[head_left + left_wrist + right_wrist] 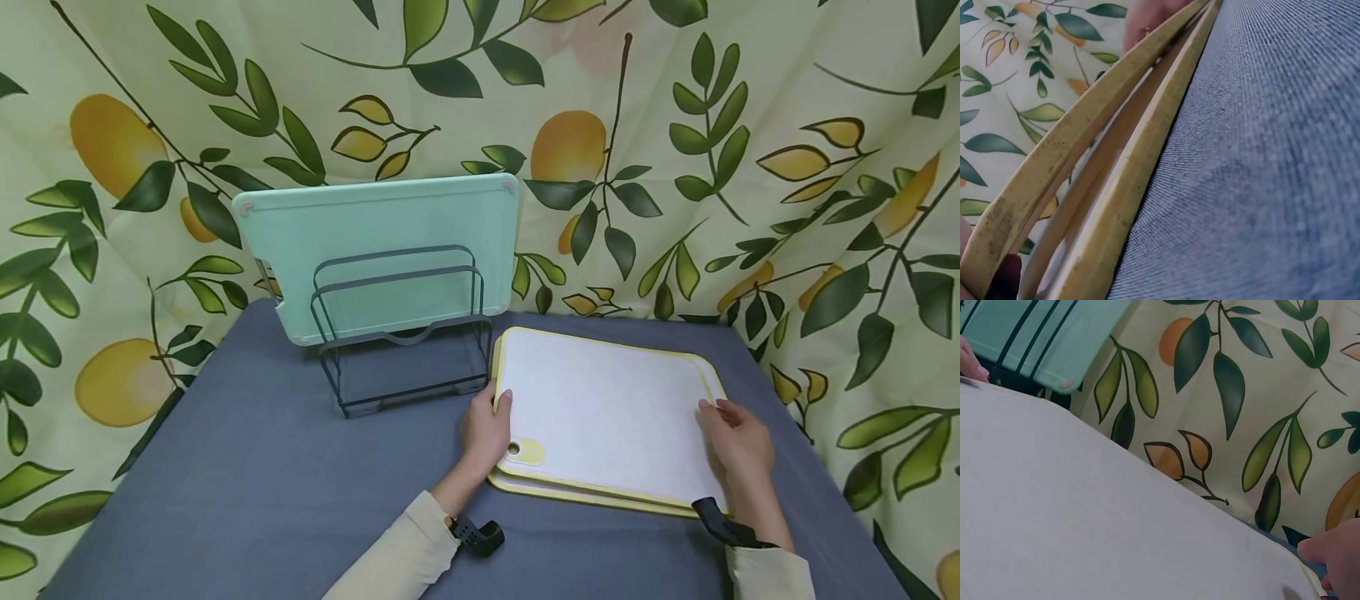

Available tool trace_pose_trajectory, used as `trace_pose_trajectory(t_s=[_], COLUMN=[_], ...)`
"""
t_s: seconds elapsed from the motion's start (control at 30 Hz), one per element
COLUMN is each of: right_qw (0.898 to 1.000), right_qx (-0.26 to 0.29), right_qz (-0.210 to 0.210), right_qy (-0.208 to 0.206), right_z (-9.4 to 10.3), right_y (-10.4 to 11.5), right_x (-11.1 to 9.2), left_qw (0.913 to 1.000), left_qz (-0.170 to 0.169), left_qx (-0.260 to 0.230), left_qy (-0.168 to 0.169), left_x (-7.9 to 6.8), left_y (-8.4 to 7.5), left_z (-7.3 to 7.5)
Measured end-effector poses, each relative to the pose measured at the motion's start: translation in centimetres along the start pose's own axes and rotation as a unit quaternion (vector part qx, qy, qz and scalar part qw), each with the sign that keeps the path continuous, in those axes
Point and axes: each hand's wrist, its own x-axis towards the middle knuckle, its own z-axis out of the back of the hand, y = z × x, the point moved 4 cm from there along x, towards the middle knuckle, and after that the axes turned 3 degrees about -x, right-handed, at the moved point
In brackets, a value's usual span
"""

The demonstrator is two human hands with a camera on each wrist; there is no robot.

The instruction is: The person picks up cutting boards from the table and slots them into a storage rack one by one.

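A white cutting board (600, 400) with a yellow rim lies over a second yellow-rimmed cutting board (577, 493). My left hand (487, 427) grips the upper board's left edge, thumb on top, near its yellow corner with a hole. At the right edge, my right hand (741, 442) pinches the same board between thumb and fingers. In the left wrist view a narrow gap shows between the upper board's edge (1063, 153) and the lower board's edge (1132, 181), which rests on the cloth. The right wrist view shows the white surface (1097, 506) spanning between both hands.
Left of the boards stands a dark wire rack (405, 333) with a mint-green cutting board (375, 225) upright and leaning in its back. A blue-grey cloth (247, 467) covers the table. Behind hangs a leaf-and-fruit patterned curtain (465, 117).
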Motion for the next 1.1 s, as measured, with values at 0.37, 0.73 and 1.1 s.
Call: trace_pose_trajectory(t_s=[0.37, 0.73, 1.1], right_qw=[1.000, 0.999, 0.996], right_qx=[0.011, 0.032, 0.074], right_qz=[0.003, -0.022, -0.048], right_qy=[0.006, 0.038, -0.006], right_z=[0.2, 0.6, 0.2], right_y=[0.6, 0.0, -0.6], right_x=[0.6, 0.7, 0.2], left_qw=[0.9999, 0.9993, 0.9994], left_qz=[0.005, 0.019, 0.008], left_qx=[-0.012, -0.031, -0.033], left_qy=[-0.002, 0.001, -0.003], left_x=[-0.1, -0.1, -0.2], left_y=[0.1, 0.6, 0.8], left_z=[0.4, 0.2, 0.1])
